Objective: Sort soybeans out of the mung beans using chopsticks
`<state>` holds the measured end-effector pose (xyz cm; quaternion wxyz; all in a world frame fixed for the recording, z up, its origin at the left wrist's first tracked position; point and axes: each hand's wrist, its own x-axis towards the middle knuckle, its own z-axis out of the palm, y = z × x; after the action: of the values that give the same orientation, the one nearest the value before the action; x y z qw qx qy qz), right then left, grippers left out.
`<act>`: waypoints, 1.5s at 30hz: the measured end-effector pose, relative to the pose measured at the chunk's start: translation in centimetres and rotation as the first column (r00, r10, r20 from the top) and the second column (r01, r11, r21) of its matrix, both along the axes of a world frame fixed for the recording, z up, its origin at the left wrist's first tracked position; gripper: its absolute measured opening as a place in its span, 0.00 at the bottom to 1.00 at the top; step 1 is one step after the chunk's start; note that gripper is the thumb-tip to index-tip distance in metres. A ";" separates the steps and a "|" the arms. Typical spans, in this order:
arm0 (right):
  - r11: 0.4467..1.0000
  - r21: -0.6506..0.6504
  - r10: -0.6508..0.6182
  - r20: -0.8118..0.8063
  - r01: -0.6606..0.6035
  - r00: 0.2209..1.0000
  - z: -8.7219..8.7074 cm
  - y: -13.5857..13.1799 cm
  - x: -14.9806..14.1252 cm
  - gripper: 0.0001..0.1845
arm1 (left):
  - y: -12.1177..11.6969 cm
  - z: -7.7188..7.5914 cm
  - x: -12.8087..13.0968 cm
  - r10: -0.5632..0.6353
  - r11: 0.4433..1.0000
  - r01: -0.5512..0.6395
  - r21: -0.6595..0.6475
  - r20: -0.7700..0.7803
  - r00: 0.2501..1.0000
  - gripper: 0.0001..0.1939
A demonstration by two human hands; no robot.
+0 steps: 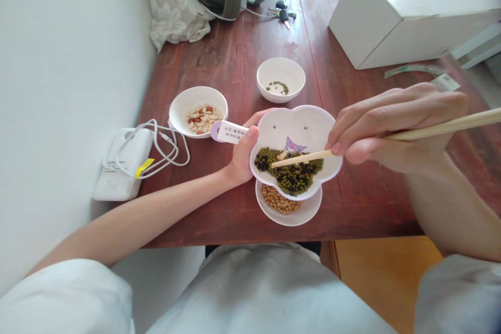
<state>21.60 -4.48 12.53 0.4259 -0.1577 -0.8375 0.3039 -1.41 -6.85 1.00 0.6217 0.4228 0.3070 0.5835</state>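
Our left hand (243, 156) clenching lobed plate (297, 128) by lilac tab; label (231, 132) print unreadable. Plate sits over soybean bowl (287, 211), partly hiding it. Our right hand (391, 128) grasping chopsticks (301, 158), tips in mung beans (289, 175). Nut bowl (198, 109), power bank (123, 164) to left; box (407, 15) beyond.

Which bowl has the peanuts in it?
The round white ceramic bowl on the left; the white bowl ahead holds only a few green mung beans.

1. A plain white wall (66, 88) ran down the left side, meeting the table edge.
2. A reddish-brown wooden table (364, 203) stood against it, its long planks showing wear.
3. An amber floor (383, 276) showed below the near edge.
4. Light was soft — a pale sheen lay across the far tabletop.
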 end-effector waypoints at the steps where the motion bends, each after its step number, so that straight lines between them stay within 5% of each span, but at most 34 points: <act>1: 1.000 0.007 -0.014 0.021 0.014 1.000 -0.2 0.1 0.1 0.09 | 0.0 0.1 0.0 -0.001 1.000 0.001 -0.002 -0.001 1.000 0.33; 21: 0.990 -0.041 0.137 0.025 -0.136 0.990 -1.1 0.4 -0.4 0.10 | -0.1 0.3 0.2 -0.002 1.000 0.002 -0.011 0.013 1.000 0.31; 45: 0.993 -0.051 0.108 0.014 -0.108 0.994 -1.3 0.2 -0.6 0.13 | 0.0 0.2 0.2 -0.017 1.000 0.017 0.005 0.039 0.999 0.30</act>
<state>21.04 -4.26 11.24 0.3978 -0.1253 -0.8404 0.3460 -1.17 -6.89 1.21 0.6315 0.4154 0.2897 0.5871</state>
